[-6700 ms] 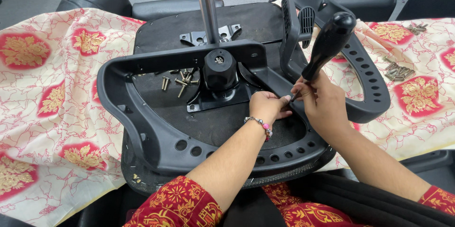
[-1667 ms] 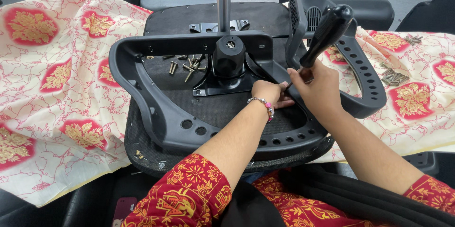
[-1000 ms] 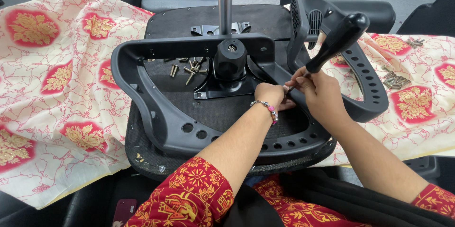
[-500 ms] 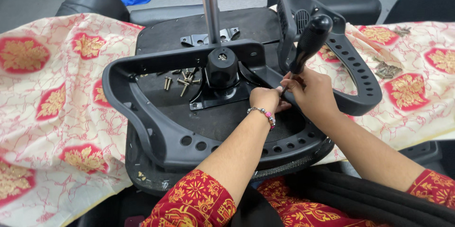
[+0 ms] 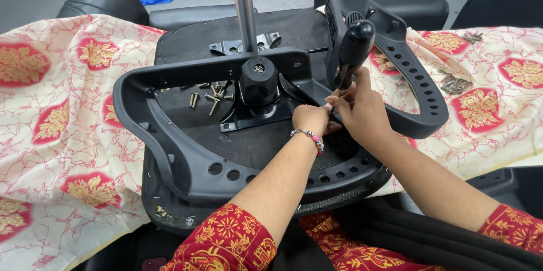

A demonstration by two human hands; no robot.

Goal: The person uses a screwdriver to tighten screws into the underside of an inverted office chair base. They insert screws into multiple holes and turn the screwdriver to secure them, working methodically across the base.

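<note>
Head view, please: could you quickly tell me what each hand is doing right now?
Left hand: fingers curled at the chair's underside; any grip is hidden.
Right hand: closed around the black screwdriver, low on its handle.

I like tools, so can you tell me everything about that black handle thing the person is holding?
It is a screwdriver with a fat, rounded black handle that looks like smooth plastic or rubber. It stands nearly upright, leaning a little to the right, with its handle end up. The right hand grips its lower part, so the shaft and tip are hidden behind the fingers. The left hand rests close beside the spot where the tip should be. It points down at the black frame on the upturned chair seat.
</note>
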